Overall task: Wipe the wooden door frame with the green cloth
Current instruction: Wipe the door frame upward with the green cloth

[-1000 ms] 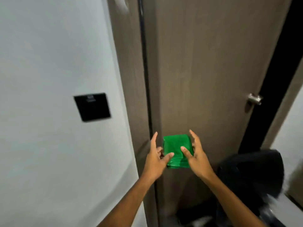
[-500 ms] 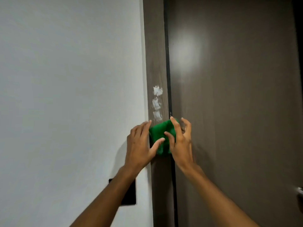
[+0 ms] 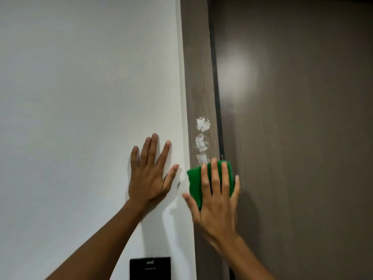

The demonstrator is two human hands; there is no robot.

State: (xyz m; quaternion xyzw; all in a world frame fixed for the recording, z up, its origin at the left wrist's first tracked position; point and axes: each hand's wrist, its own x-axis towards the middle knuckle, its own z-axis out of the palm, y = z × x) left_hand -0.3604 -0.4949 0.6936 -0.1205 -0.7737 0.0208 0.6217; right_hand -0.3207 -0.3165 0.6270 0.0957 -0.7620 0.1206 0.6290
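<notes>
While right hand (image 3: pixel 217 201) presses folded green cloth (image 3: pixel 194 182) flat on streaked wooden door frame (image 3: pixel 198 77) | white smears (image 3: pixel 202 138) just above | left hand (image 3: pixel 150 174) splayed, empty, on wall (image 3: pixel 80 98)

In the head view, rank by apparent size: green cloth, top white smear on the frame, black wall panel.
1. Green cloth, largest, though partly covered by the right hand.
2. Black wall panel, cut off by the picture's edge, so unsure.
3. Top white smear, smallest.

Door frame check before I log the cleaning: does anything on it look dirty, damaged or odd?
Yes. Three white smears run in a vertical line down the wooden door frame, just above the green cloth pressed there by the right hand. They stand out against the grey-brown grain.
</notes>
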